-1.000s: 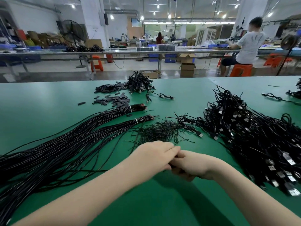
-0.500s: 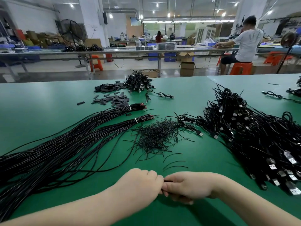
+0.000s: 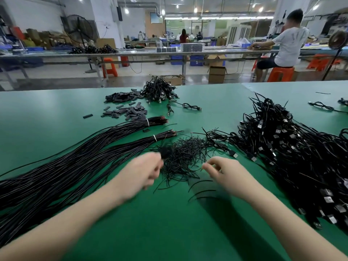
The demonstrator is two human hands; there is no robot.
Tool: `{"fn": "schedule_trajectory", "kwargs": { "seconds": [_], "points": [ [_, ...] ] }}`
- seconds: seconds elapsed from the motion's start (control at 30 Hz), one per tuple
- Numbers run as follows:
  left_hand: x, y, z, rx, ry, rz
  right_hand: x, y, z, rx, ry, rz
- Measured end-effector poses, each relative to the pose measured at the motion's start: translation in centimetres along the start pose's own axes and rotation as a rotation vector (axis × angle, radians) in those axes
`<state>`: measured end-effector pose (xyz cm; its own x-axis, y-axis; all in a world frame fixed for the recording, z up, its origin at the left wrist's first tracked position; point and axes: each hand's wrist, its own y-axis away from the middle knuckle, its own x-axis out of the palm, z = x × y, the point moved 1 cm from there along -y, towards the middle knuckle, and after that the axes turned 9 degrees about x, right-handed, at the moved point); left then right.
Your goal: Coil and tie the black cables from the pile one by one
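Left hand (image 3: 145, 170) blurred, seemingly clamped on a small dark coiled cable (image 3: 166, 152) at its far fingertips. Right hand (image 3: 221, 171) loosely curled, holding nothing visible. Twist ties (image 3: 185, 153) scattered between and just beyond both hands. Cable pile (image 3: 301, 157) far right on the table (image 3: 47, 113), nearer the right hand.

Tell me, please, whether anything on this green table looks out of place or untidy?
A few short black ties lie loose on the green table, strayed toward the near edge from the tie pile, below the right hand. Nothing looks damaged.
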<state>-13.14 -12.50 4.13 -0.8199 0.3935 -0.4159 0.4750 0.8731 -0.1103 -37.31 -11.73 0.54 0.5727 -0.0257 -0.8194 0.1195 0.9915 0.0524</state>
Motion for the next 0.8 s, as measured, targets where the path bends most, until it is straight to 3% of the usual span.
{"fn": "schedule_trajectory", "kwargs": {
  "seconds": [0.07, 0.17, 0.3, 0.6, 0.8],
  "points": [
    [0.0, -2.1, -2.2, 0.049, 0.236, -0.201, 1.3, -1.4, 0.0, 0.082, 0.197, -0.035],
    [0.9, -4.2, -5.1, 0.164, 0.362, -0.411, 3.9, -2.2, 1.0, 0.102, 0.208, -0.018],
    [1.8, -5.0, -6.3, 0.207, 0.568, -0.436, 4.5, -2.9, 1.1, 0.137, 0.151, -0.065],
    [0.0, -4.9, -5.4, 0.275, 0.07, -0.379, 1.4, -2.5, 1.0, 0.089, 0.238, -0.091],
    [1.3, -4.3, -5.9, 0.256, -0.402, -0.255, -3.7, 0.2, 4.9, -0.157, 0.085, -0.228]
  ]
}}
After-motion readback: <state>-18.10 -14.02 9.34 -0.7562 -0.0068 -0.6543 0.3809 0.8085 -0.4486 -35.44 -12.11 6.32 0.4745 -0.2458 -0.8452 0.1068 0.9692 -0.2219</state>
